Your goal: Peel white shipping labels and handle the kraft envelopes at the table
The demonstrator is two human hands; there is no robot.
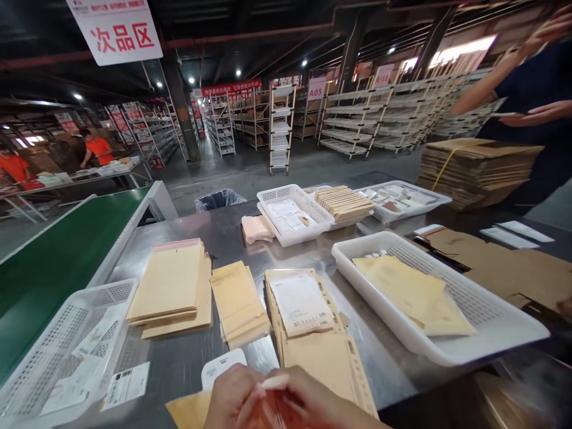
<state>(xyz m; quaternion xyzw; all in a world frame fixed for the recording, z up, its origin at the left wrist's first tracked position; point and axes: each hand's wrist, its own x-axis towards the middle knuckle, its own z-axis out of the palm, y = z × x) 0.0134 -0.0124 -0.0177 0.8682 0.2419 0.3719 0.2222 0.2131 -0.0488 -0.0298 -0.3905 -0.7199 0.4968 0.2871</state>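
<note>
At the bottom middle, my left hand point(235, 396) and my right hand point(308, 396) are close together, fingers pinched on a small reddish packet point(268, 414) that looks like thin plastic. A whitish edge shows between the fingertips; the rest is hidden and blurred. Beside my left hand lies a yellow padded envelope point(190, 411), partly covered by it. Just beyond is a white rounded device point(223, 366). A stack of kraft envelopes point(330, 357) reaches under my right hand, with a white printed sheet point(301, 304) on top.
More envelope stacks point(170, 280) and smaller mailers point(239, 301) cover the metal table. White baskets stand left point(127, 292), right point(500, 310) and at the back point(290, 238). A green conveyor point(67, 244) runs along the left. A person point(536, 119) stands behind bundled cardboard point(478, 170).
</note>
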